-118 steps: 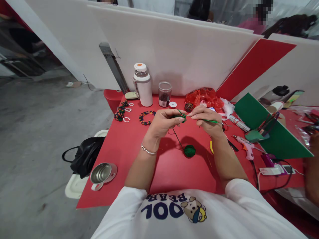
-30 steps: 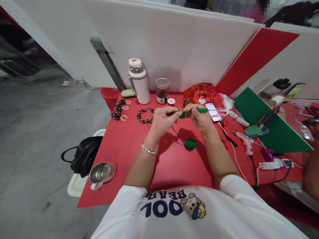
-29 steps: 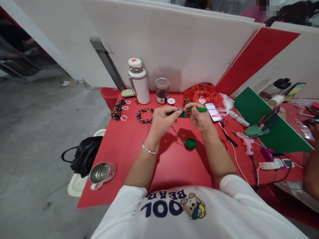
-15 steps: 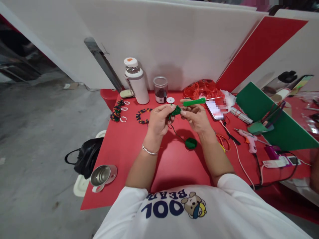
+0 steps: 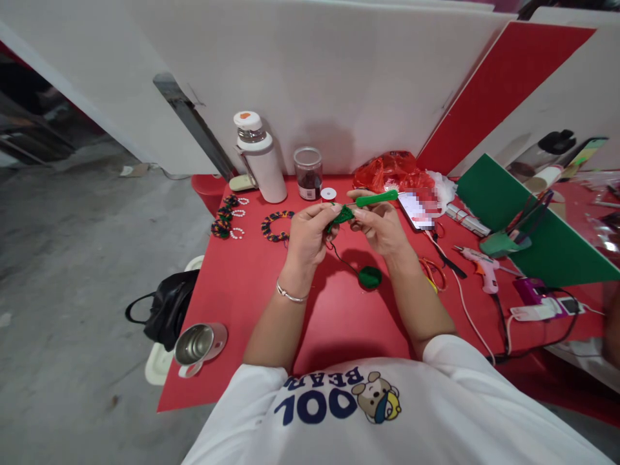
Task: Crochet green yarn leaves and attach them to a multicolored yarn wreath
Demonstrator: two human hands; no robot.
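Crochet hook (image 5: pixel 376 197) lifted, shirt (image 5: pixel 411 426) reads "OOL BEAR"

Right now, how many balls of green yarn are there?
1. The green yarn ball lies on the red table between the forearms. The left hand pinches the green piece; the right hand holds the crochet hook. Others may hide in the red bag.

Flask (image 5: pixel 256 158) left of jar (image 5: pixel 308 173) at table (image 5: pixel 242 290) back — yarn ball (image 5: pixel 369 277) in front.
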